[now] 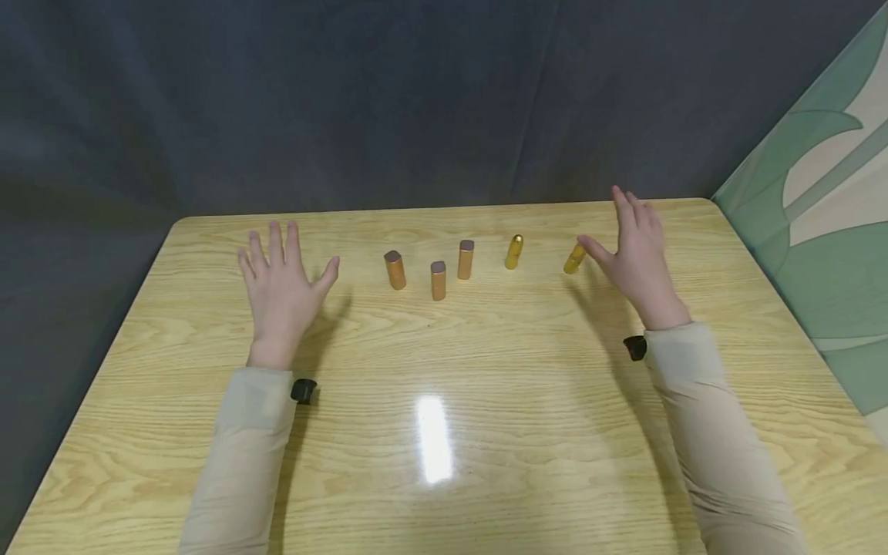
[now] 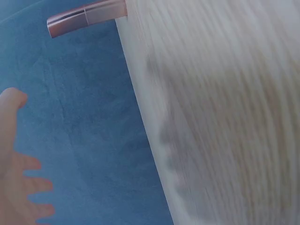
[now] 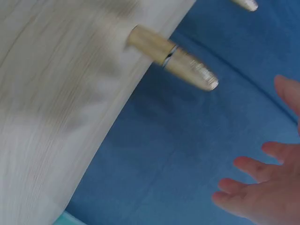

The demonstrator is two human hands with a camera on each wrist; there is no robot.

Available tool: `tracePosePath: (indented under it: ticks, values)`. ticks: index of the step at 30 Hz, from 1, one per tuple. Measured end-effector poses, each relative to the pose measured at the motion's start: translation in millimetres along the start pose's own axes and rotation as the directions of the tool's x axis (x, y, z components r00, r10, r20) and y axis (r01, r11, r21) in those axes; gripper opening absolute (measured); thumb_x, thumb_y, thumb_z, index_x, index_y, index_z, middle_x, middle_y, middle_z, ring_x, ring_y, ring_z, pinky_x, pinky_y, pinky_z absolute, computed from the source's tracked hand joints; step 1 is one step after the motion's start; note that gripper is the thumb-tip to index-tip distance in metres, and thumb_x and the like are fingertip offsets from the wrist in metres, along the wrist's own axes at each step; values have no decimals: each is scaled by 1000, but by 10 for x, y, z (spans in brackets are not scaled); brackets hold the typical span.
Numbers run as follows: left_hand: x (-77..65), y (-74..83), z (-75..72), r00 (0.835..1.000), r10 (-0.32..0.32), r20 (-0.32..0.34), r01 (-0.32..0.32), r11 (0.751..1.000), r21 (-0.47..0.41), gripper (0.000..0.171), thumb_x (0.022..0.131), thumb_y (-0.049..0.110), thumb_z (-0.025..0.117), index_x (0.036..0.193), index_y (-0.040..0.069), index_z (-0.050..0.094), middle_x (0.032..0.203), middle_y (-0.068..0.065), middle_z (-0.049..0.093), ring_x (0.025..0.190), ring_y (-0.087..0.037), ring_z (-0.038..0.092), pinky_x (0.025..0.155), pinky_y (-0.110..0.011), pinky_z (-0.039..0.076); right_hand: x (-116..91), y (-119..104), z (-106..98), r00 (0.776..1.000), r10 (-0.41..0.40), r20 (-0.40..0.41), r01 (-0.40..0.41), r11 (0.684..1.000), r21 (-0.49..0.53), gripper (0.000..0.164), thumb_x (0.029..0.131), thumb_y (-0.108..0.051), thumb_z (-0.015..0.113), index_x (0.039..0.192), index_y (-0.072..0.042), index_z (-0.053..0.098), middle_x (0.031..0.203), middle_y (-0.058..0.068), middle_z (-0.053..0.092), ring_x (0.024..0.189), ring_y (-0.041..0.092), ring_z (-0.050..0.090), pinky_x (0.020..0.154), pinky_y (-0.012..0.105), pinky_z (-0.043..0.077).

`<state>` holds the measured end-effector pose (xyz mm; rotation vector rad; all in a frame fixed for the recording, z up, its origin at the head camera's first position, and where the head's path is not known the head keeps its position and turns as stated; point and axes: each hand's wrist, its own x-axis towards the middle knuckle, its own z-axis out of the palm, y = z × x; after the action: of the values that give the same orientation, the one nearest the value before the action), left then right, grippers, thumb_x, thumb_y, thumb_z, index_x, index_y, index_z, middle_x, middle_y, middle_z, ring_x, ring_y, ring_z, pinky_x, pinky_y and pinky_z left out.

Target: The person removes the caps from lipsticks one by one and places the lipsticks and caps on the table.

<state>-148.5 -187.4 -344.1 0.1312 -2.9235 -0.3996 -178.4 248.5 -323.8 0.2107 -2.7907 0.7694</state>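
Observation:
My left hand [image 1: 280,297] is held over the left side of the table, fingers spread, thumb out to the right, holding nothing. Nearest to it stands a copper-coloured lipstick tube [image 1: 395,270], also seen in the left wrist view as a shiny tube [image 2: 86,18] with a seam. Two more copper lipstick tubes, one in front [image 1: 438,281] and one behind [image 1: 465,260], stand to its right. A gold round-topped tube [image 1: 514,252] is upright farther right. My right hand [image 1: 641,258] hovers with straight fingers, its thumb overlapping a second gold tube [image 1: 573,260] in the head view.
The light wood table [image 1: 347,432] has a bright reflection near its middle. Dark blue cloth [image 1: 347,100] hangs behind the far edge, and a green leaf-patterned surface [image 1: 825,270] borders the right side. A small black device [image 1: 303,391] sits at the left cuff, another [image 1: 634,348] at the right.

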Motion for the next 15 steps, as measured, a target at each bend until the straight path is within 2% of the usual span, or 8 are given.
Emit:
tracePosePath:
  ticks: [3, 11, 13, 15]
  values:
    - [3, 22, -4, 1000, 11, -19, -12, 999, -38, 82, 94, 57, 42, 152, 4, 19, 157, -23, 21, 145, -46, 11, 117, -62, 6, 11, -98, 9, 1000, -4, -25, 7, 996, 93, 74, 92, -16, 65, 149, 3, 22, 150, 31, 28, 139, 50, 24, 115, 61, 19]
    - [-14, 78, 48, 990, 77, -118, -92, 988, -128, 68, 95, 45, 51, 142, -3, 38, 140, -26, 48, 131, -44, 42, 113, -56, 30, 18, -362, 88, 998, 47, 40, -56, 962, 268, 62, 92, -16, 63, 145, -1, 34, 144, 24, 43, 135, 40, 38, 111, 53, 32]
    - [-19, 89, 64, 990, 73, -118, -91, 983, -158, 66, 96, 45, 50, 139, -4, 43, 136, -26, 52, 124, -44, 50, 106, -55, 39, 14, -410, 125, 997, 54, 62, -70, 946, 316, 61, 92, -14, 64, 144, -2, 36, 143, 22, 45, 134, 38, 41, 111, 51, 34]
    - [-29, 103, 70, 995, 49, -86, -65, 979, -192, 65, 97, 48, 47, 138, -3, 45, 134, -24, 55, 118, -43, 55, 97, -54, 46, 8, -453, 163, 995, 53, 80, -79, 927, 368, 59, 91, -11, 65, 143, -2, 39, 142, 21, 47, 132, 36, 43, 111, 49, 35]
